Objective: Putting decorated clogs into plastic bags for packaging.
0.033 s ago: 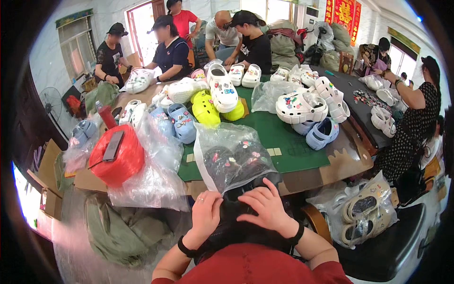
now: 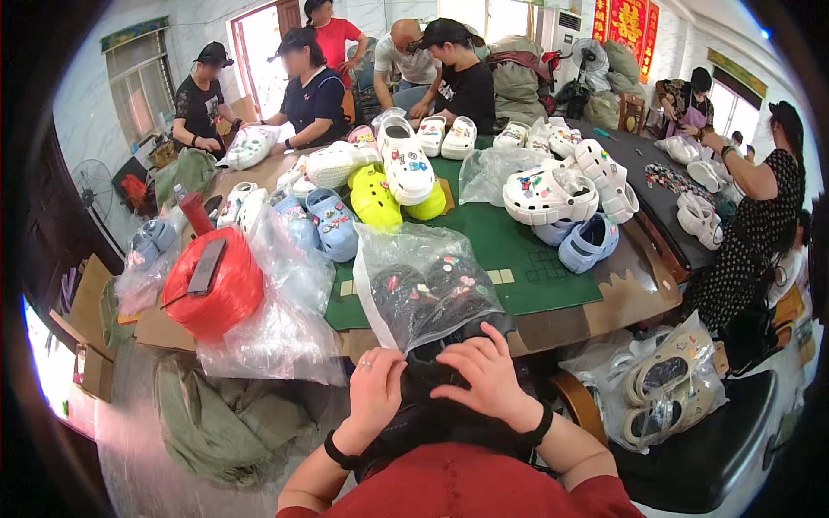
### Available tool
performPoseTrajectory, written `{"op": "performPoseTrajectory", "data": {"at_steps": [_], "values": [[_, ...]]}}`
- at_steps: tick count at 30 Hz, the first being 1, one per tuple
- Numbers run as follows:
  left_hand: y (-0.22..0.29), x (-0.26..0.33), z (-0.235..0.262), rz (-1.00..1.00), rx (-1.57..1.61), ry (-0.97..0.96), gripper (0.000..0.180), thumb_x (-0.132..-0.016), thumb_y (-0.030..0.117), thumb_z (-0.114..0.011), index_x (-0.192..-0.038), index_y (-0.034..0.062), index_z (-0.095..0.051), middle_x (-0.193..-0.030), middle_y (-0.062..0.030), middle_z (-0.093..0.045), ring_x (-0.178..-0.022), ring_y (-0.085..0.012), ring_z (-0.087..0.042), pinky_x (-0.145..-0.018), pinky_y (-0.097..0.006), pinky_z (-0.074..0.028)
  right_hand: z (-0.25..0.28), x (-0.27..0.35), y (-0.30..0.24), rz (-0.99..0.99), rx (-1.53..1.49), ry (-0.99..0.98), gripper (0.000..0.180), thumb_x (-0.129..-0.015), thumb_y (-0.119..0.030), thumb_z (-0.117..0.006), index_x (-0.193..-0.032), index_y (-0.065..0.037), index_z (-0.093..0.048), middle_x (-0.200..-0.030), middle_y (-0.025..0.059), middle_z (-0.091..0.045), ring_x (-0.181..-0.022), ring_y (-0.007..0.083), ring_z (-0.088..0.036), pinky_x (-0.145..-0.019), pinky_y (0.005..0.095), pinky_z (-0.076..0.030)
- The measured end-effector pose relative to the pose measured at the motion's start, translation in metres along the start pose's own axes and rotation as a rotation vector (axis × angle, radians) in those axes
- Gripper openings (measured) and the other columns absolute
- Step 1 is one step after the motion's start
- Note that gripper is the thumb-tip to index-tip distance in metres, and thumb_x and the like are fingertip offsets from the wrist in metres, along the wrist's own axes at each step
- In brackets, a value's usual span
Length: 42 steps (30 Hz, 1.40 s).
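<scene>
A clear plastic bag [image 2: 393, 324] lies at the table's front edge, with black clogs [image 2: 445, 289] inside that carry small colourful charms. My left hand [image 2: 376, 390] has thumb and fingers pinched together at the bag's near edge, on its left side. Just right of it, my right hand [image 2: 490, 380] is held over the near end of the bag, fingers curved and apart, nothing visible in them. Dark material below the hands blends with the bag's mouth, so its exact edge is hard to make out.
White clogs [image 2: 551, 194], blue clogs [image 2: 332, 226] and a lime-green clog [image 2: 374, 194] stand beyond the bag on the green mat [image 2: 553, 293]. Left is a red twine roll [image 2: 216, 298] with a phone [image 2: 206, 266] on it. Bagged beige clogs [image 2: 678, 380] rest on a black seat [image 2: 717, 457]. Several people work around.
The fingers of my right hand have shifted very slightly. My left hand and the bag look the same.
</scene>
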<state>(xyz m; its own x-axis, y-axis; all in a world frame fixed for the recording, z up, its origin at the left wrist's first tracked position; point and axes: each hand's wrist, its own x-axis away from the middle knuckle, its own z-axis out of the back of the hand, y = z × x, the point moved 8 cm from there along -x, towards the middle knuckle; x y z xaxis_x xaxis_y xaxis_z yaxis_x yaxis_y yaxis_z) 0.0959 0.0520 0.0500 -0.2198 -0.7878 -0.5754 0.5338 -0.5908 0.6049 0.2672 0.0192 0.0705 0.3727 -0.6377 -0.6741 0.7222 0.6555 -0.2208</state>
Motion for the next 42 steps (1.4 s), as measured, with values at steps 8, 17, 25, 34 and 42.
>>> {"op": "performPoseTrajectory", "data": {"at_steps": [8, 17, 25, 34, 42], "values": [[-0.026, 0.018, -0.005, 0.202, 0.167, -0.046, 0.008, -0.092, 0.002, -0.06, -0.1, 0.0005, -0.06, -0.086, -0.016, -0.06, -0.081, -0.0345, -0.06, -0.073, -0.039, -0.048, -0.009, -0.022, 0.028, -0.118, 0.041, 0.064, 0.045, -0.072, -0.039, -0.085, -0.102, -0.012, -0.063, -0.101, 0.0004, -0.066, -0.099, 0.0242, -0.057, -0.106, 0.0474, -0.035], [-0.049, 0.015, -0.011, 0.352, 0.423, 0.009, 0.009, -0.1, 0.006, -0.054, -0.105, -0.0001, -0.058, -0.082, -0.0047, -0.057, -0.074, -0.0119, -0.051, -0.067, -0.027, -0.044, -0.022, 0.014, -0.004, 0.182, 0.09, -0.405, 0.095, -0.07, -0.054, -0.08, -0.15, -0.016, -0.043, -0.134, 0.0104, -0.049, -0.132, 0.0312, -0.046, -0.12, 0.062, -0.013], [-0.028, 0.012, -0.005, 0.394, 0.319, -0.028, 0.013, -0.098, 0.007, -0.055, -0.109, -0.0001, -0.056, -0.088, -0.0144, -0.058, -0.08, -0.024, -0.058, -0.074, -0.034, -0.047, 0.005, -0.007, 0.018, -0.046, -0.111, -0.171, 0.09, -0.068, -0.045, -0.085, -0.144, -0.014, -0.05, -0.117, 0.0104, -0.053, -0.118, 0.0304, -0.051, -0.119, 0.0588, -0.023], [0.005, 0.032, -0.038, 0.237, 0.343, -0.133, 0.035, -0.09, 0.014, -0.07, -0.115, 0.0024, -0.048, -0.095, -0.0179, -0.058, -0.084, -0.031, -0.059, -0.075, -0.039, -0.048, -0.043, -0.001, 0.011, -0.191, -0.037, -0.095, 0.087, -0.063, -0.018, -0.082, -0.143, -0.013, -0.048, -0.136, 0.0125, -0.049, -0.114, 0.0342, -0.051, -0.099, 0.0477, -0.04], [-0.055, 0.021, 0.007, 0.416, 0.246, 0.01, 0.036, -0.079, 0.013, -0.081, -0.094, 0.0036, -0.05, -0.08, -0.0047, -0.048, -0.076, -0.0157, -0.047, -0.071, -0.031, -0.044, 0.011, 0.011, 0.036, -0.088, -0.29, 0.136, 0.027, -0.079, -0.005, -0.073, -0.105, -0.012, -0.07, -0.105, 0.0027, -0.069, -0.096, 0.0247, -0.065, -0.091, 0.0397, -0.048]]}}
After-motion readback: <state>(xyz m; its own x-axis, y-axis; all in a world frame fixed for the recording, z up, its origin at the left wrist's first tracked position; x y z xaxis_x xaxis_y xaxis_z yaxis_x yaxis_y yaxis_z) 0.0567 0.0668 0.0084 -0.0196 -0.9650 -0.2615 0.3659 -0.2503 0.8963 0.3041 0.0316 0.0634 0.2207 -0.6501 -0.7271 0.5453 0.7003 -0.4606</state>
